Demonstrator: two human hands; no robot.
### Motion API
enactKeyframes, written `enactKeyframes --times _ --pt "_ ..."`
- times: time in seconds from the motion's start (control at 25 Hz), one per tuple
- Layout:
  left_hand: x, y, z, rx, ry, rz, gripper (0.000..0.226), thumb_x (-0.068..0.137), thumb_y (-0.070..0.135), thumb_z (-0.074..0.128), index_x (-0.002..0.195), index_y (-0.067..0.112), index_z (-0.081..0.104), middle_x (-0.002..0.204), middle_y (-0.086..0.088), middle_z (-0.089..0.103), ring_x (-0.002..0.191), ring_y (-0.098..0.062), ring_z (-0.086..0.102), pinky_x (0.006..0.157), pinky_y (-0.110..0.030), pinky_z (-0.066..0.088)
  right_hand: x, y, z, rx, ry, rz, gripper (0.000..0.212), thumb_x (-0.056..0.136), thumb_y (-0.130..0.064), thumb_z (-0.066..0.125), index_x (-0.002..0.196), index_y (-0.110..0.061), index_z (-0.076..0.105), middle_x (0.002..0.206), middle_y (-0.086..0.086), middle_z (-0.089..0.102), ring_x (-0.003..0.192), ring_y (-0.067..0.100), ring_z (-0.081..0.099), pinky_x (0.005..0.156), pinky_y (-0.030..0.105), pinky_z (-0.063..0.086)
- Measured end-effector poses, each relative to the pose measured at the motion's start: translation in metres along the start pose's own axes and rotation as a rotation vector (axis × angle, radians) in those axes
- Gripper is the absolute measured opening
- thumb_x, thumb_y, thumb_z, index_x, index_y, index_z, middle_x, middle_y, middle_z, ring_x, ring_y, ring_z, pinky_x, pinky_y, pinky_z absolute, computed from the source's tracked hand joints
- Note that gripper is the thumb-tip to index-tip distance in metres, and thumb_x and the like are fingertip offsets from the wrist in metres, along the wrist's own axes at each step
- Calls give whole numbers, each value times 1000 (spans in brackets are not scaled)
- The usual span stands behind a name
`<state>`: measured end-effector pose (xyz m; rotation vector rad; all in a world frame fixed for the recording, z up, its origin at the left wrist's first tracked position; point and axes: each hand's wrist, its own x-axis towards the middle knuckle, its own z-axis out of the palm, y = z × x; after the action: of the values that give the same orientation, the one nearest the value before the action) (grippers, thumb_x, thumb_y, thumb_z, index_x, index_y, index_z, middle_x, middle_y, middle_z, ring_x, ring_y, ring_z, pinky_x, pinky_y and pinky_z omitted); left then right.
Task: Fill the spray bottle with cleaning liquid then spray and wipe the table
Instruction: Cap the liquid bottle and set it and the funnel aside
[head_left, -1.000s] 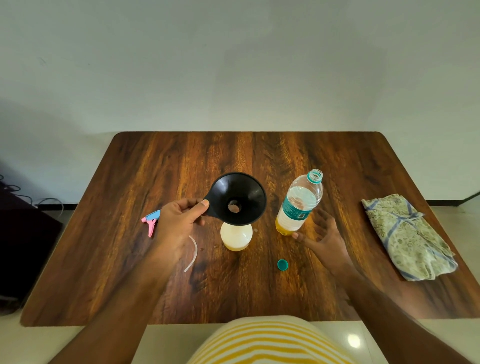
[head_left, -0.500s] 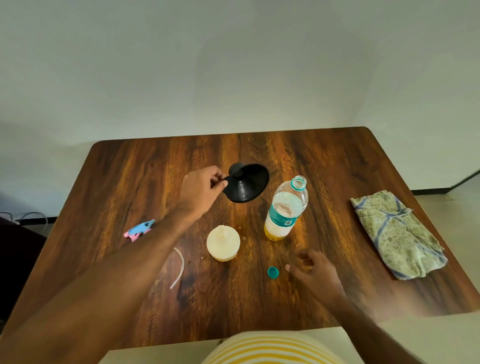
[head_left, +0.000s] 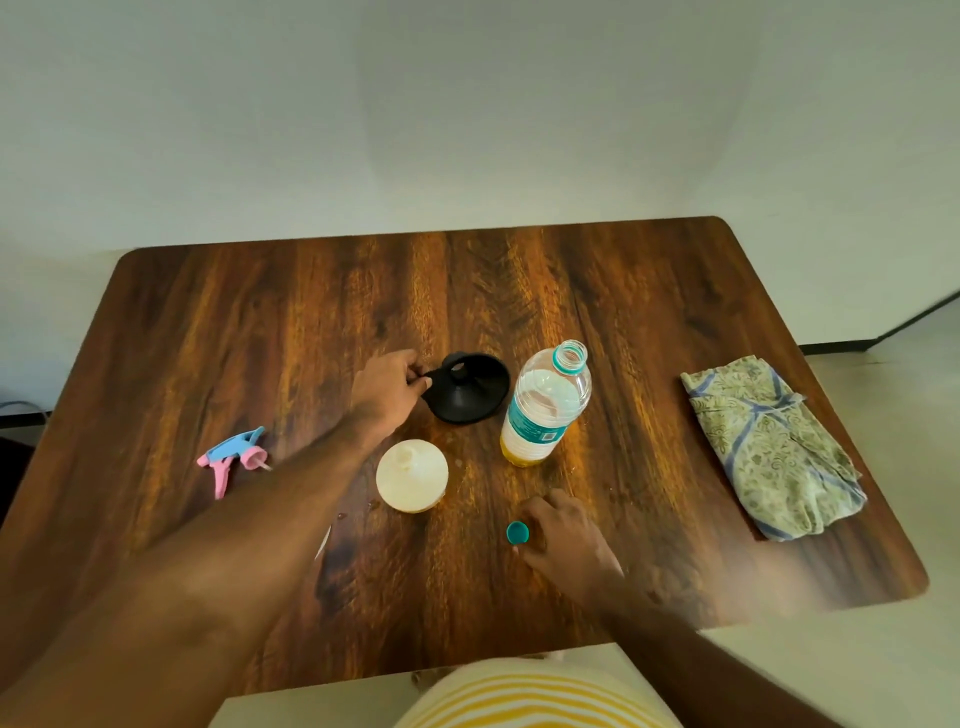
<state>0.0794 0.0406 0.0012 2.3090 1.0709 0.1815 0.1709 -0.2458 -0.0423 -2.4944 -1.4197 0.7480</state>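
Hands at the table.
Left hand (head_left: 388, 391) pinched the funnel (head_left: 470, 388) tab, mid-frame; right hand (head_left: 563, 535) fingers curled against the cap (head_left: 517, 532).

On the counter (head_left: 675, 291): one black funnel (head_left: 470, 389), one clear water bottle (head_left: 545, 410), one cream spray bottle (head_left: 412, 475), one teal cap (head_left: 517, 532), one pink-and-blue trigger head (head_left: 234, 457), one folded cloth (head_left: 769, 447). Two hands: left (head_left: 387, 395), right (head_left: 563, 535).

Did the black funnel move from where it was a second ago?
Yes. The black funnel left the top of the spray bottle and now sits wide-end down on the table behind it, left hand holding its handle.
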Motion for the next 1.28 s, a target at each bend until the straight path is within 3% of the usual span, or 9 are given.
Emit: enactKeyframes --times 0.28,0.4,0.56,0.68,0.8,0.92,1.04,1.12,1.28 --pt "-16 -7 -8 -106 2 -107 40 86 32 75 122 17 64 116 -2 70 102 -18 67 90 -44 57 18 -3 10 -176 -84 -99 44 95 -42 60 135 -26 51 131 0 50 118 17 48 101 33 46" --pt "-31 -6 -18 -201 95 -95 40 87 30 75 122 15 64 114 -2 68 102 -17 64 90 -42 56 17 -1 16 -213 -101 -118 42 96 -38 59 135 -24 51 134 1 51 121 18 48 104 35 45" --pt "-55 2 -31 -295 229 -37 34 88 29 73 119 16 66 108 3 69 95 -9 64 79 -26 56 10 -2 16 -187 -82 -108 45 96 -36 58 138 -23 47 137 1 51 124 18 48 106 34 44" --pt "-73 6 -36 -377 277 -24 30 88 23 74 117 15 67 105 5 69 91 -5 64 75 -18 54 -7 -1 7 36 -12 -26 40 97 -38 56 135 -29 49 127 -3 53 115 11 53 98 26 49" --pt "-88 9 -38 -419 309 -2 29 87 21 75 115 16 68 101 8 70 88 -2 65 74 -17 55 -25 9 -20 358 69 77 21 98 -35 58 118 -33 57 109 -9 62 93 3 62 73 13 50" --pt "-98 27 -37 -438 288 99 30 85 24 77 114 22 68 101 14 69 88 -1 64 70 -13 51 -37 19 -74 669 272 187 15 93 -38 65 106 -31 62 90 -6 69 74 5 65 55 13 49" --pt "-100 66 -33 -411 239 235 40 81 37 77 118 27 67 107 16 67 93 -2 62 76 -16 50 -36 17 -138 775 544 151 18 87 -44 73 96 -30 64 86 -6 71 76 8 67 62 26 53" --pt "-97 97 -27 -370 182 311 58 76 53 74 127 28 62 120 12 65 107 -4 58 89 -26 51 -30 6 -173 760 672 58 21 84 -45 76 92 -29 64 85 -8 71 77 11 67 63 30 55" --pt "-86 141 -12 -159 101 326 89 71 69 71 146 29 42 147 5 49 133 -15 43 104 -43 41 -14 -21 -206 650 677 -166 21 84 -38 75 101 -32 64 97 -19 70 87 4 68 66 17 57"
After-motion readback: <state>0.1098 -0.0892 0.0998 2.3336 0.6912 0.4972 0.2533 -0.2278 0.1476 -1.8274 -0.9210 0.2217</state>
